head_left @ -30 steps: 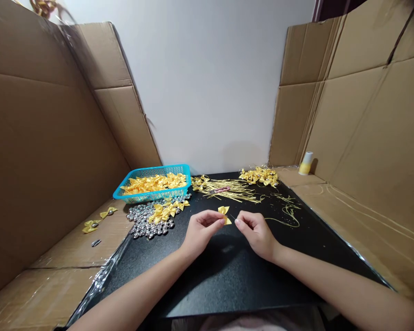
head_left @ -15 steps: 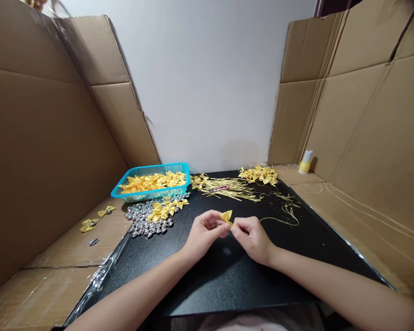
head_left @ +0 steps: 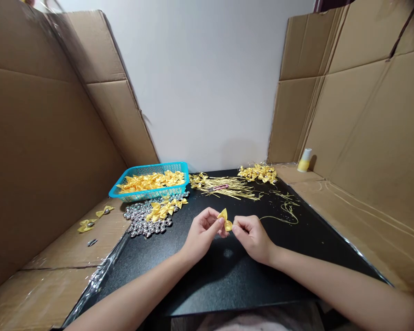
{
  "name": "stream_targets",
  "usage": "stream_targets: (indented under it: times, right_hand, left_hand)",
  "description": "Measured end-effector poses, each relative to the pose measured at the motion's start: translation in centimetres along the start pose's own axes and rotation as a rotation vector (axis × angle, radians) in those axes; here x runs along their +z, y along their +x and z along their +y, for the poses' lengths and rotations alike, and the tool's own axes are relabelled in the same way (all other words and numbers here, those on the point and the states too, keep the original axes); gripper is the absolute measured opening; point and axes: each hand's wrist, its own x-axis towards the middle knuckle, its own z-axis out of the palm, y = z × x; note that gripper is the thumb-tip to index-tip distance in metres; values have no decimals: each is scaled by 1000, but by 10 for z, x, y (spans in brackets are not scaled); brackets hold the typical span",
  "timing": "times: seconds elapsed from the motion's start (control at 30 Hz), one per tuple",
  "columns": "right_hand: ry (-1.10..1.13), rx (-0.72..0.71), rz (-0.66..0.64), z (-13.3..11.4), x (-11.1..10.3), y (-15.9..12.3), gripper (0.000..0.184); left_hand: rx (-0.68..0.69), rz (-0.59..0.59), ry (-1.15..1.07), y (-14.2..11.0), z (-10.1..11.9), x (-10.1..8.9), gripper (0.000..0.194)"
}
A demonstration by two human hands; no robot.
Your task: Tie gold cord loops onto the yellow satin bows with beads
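Note:
Between the thumb and fingers of my left hand (head_left: 204,230) is a small yellow ribbon bow (head_left: 225,219), held above the black tabletop. My right hand (head_left: 250,233) is closed in a pinch just to the right of the bow. A thin yellow thread (head_left: 278,217) runs from behind that hand over the table; its end at my fingertips is hidden. Left of my hands lies a pile of silver beads (head_left: 141,220), with several yellow bows (head_left: 163,209) on top of it.
A turquoise basket (head_left: 112,192) full of yellow bows stands at the back left. Cut gold strands (head_left: 234,193) lie at the back, with a pink-handled tool (head_left: 221,187) on them. Finished-looking bows (head_left: 258,173) and a thread spool (head_left: 304,161) are farther right. Cardboard walls (head_left: 372,105) flank the table.
The bow has turned in my left hand, so more of its lower loop shows. My right fingertips have drawn slightly away from it. The view has shifted a little.

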Motion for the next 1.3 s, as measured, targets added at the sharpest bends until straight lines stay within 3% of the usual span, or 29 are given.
stream_targets:
  times: [0.33,0.5,0.9,1.3]
  right_hand:
    - [-11,17,12,-1,1,0,33]
    - [-73,-4,5,-3,1,0,32]
    - [-389,-309,121,-2,8,-9,27]
    - [-582,-444,168,-6,10,-9,26]
  left_hand:
    - [52,-7,92,-4,1,1,26]
    - [91,46,155,-5,-1,1,27]
    - [303,103,345,-12,-3,1,17]
    - [423,102,478,-17,-1,1,14]
